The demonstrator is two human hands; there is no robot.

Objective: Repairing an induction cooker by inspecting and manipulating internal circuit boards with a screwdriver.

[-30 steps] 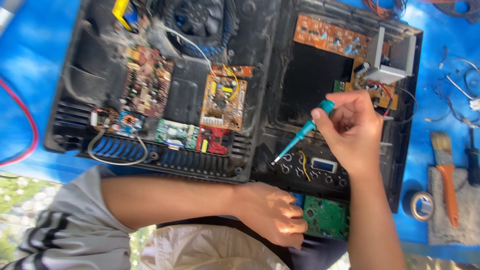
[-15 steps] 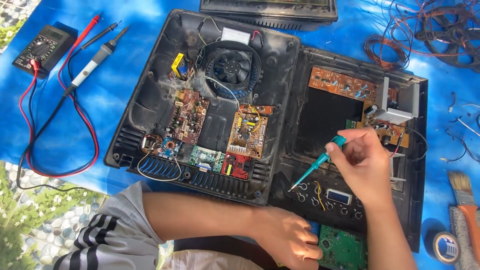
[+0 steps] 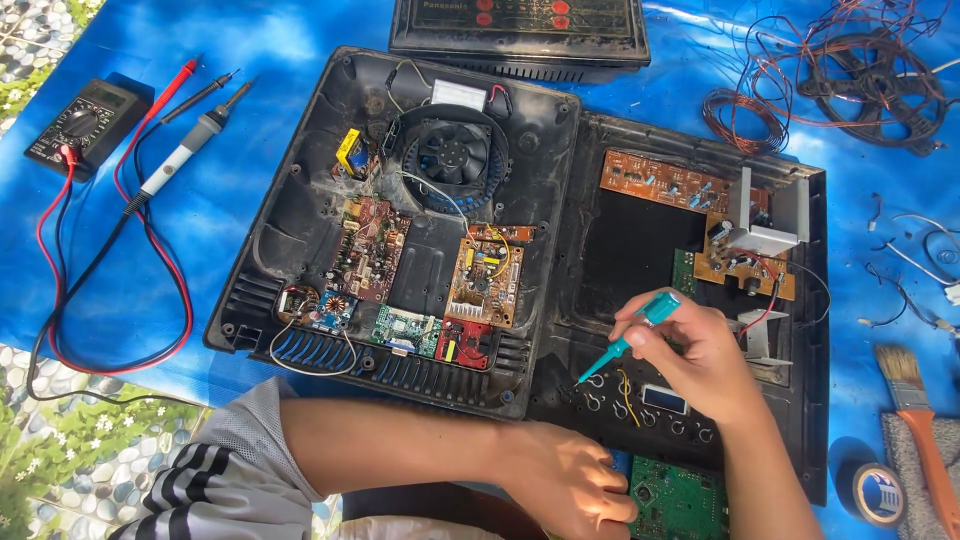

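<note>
1. My right hand (image 3: pixel 700 360) pinches the teal screwdriver (image 3: pixel 628 340), tip at 7 o'clock on the black panel (image 3: pixel 640 240).
2. Screwdriver: light, stiff; I judge it best held by the handle.
3. My left hand (image 3: pixel 570 480) grips the green circuit board (image 3: pixel 680 500).
4. Surface: blue tarp (image 3: pixel 250 130), sunlit outdoors.

The left hand (image 3: pixel 570 480) covers the near edge of the green circuit board (image 3: pixel 680 500), which the bottom edge also cuts off. The screwdriver (image 3: pixel 625 340) handle is largely wrapped inside the right hand (image 3: pixel 700 360). The black unit (image 3: pixel 520 35) runs off the top edge; the tape roll (image 3: pixel 878 493) and brush (image 3: pixel 925 440) are partly cropped.
</note>
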